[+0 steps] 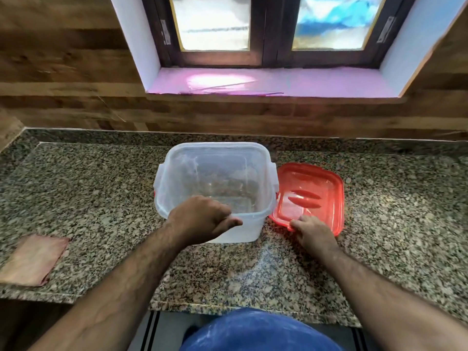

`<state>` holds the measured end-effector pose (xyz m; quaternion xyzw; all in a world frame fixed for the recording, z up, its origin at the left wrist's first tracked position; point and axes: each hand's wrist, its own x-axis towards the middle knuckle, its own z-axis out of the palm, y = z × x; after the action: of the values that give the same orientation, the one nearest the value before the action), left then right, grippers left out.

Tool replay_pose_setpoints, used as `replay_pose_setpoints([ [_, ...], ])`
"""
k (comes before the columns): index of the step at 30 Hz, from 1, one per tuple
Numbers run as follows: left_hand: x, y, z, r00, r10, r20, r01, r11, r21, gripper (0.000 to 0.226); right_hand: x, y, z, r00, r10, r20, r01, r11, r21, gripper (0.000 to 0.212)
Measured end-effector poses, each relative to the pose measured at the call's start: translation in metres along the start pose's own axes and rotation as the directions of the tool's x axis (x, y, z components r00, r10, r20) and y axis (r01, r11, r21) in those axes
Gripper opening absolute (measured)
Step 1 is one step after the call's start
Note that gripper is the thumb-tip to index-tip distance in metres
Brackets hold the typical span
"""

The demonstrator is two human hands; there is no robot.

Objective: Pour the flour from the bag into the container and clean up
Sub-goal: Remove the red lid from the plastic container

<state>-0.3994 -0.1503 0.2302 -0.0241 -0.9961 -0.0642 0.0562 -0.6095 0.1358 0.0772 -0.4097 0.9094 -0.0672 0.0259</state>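
Note:
A clear square plastic container [215, 173] stands open and empty in the middle of the granite counter. My left hand [202, 216] grips its near rim, fingers curled over the edge. A translucent red lid [311, 193] lies flat on the counter just right of the container, touching its side. My right hand [312, 231] holds the lid's near edge, thumb on top. No flour bag is in view.
A folded pinkish cloth [33, 259] lies at the counter's front left. The granite counter [101, 198] ends at a wood-panelled wall with a window sill [273, 82] above. A blue rounded object [258, 330] sits below the counter's front edge.

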Motion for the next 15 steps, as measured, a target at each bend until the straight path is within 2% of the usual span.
replay_pose_setpoints([
  [3,-0.001,0.000,0.003,0.999,0.010,-0.031,-0.009,1.000,0.016,0.058,0.000,0.002,0.003,0.979,-0.023,0.204,0.030,0.999,-0.031,0.033],
  [4,-0.001,0.001,0.004,1.000,0.008,-0.030,-0.008,1.000,0.018,0.059,0.000,0.002,0.003,0.971,-0.012,0.240,0.020,0.999,-0.029,0.037],
  [6,-0.002,0.003,0.005,0.999,0.017,-0.029,-0.016,1.000,0.010,0.060,0.001,0.002,0.000,0.975,0.000,0.222,-0.013,0.998,0.055,0.041],
  [9,-0.002,0.008,0.004,0.999,0.044,-0.019,-0.044,0.999,0.001,0.059,0.003,-0.008,-0.017,0.996,0.094,0.003,-0.088,0.923,0.374,0.022],
  [12,-0.002,0.013,0.002,0.997,0.072,0.002,-0.072,0.997,0.022,0.058,0.019,-0.023,-0.042,0.936,0.298,-0.186,-0.127,0.780,0.612,0.040],
  [15,0.000,0.016,-0.001,0.998,0.058,0.022,-0.058,0.998,0.023,0.057,0.048,-0.040,-0.082,0.885,0.347,-0.310,-0.020,0.694,0.720,0.044],
])
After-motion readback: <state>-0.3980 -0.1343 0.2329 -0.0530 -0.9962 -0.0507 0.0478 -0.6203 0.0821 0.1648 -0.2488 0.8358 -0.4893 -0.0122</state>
